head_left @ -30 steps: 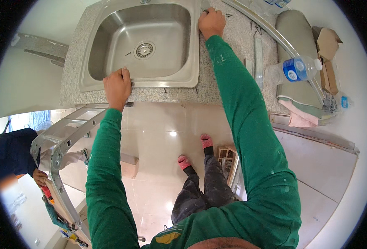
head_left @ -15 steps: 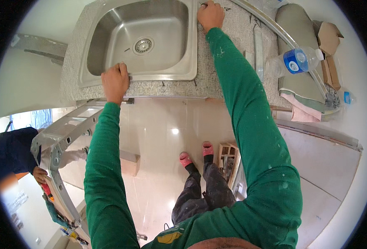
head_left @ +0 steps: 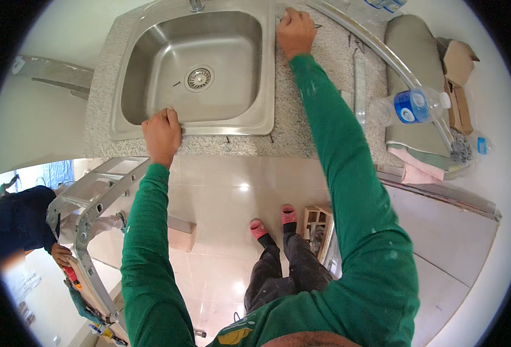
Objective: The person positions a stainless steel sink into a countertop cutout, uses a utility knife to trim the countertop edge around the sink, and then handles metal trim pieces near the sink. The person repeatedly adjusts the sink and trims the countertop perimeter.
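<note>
Our left hand (head_left: 163, 137) and right hand (head_left: 296, 33) are curled at edges of the sink (head_left: 226, 128), upper centre; whether they hold anything, we cannot tell. If we jolt it, the loose screw (head_left: 176, 84) inside might slide and scratch it.

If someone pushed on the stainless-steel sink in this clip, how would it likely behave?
The stainless-steel sink would probably stay stiff, given its formed metal basin and smooth rim. Tipping seems unlikely, since the basin sits down inside the speckled countertop. Its glossy surface may feel slippery under a hand.
</note>
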Tool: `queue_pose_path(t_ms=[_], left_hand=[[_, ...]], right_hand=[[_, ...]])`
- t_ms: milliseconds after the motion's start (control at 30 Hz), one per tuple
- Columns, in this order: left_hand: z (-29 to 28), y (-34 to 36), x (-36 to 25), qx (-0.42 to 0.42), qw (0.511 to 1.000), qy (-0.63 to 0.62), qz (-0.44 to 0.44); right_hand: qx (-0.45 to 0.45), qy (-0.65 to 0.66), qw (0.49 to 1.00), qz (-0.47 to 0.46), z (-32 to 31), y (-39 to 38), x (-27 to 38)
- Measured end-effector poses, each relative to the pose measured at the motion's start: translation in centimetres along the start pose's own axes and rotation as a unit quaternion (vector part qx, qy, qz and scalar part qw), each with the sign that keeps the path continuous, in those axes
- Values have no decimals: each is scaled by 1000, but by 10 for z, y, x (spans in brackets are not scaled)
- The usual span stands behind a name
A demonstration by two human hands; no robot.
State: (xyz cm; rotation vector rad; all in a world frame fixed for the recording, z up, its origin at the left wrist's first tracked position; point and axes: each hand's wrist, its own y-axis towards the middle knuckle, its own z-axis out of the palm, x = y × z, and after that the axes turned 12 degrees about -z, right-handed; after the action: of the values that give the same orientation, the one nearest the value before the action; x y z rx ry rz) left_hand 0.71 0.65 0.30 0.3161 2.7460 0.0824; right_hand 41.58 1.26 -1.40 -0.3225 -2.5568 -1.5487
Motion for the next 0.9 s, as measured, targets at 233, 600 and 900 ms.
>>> queue_pose_path(t_ms=[233,600,900], left_hand=[[4,-6,5,-5,1000,12,6],[-3,-10,-1,16,1000,7,-23],[2,-9,7,-3,1000,25,6]], right_hand=[[52,101,992,62,-3,-20,0],[-7,41,998,38,-6,0,19],[60,81,994,37,-20,-23,-2]])
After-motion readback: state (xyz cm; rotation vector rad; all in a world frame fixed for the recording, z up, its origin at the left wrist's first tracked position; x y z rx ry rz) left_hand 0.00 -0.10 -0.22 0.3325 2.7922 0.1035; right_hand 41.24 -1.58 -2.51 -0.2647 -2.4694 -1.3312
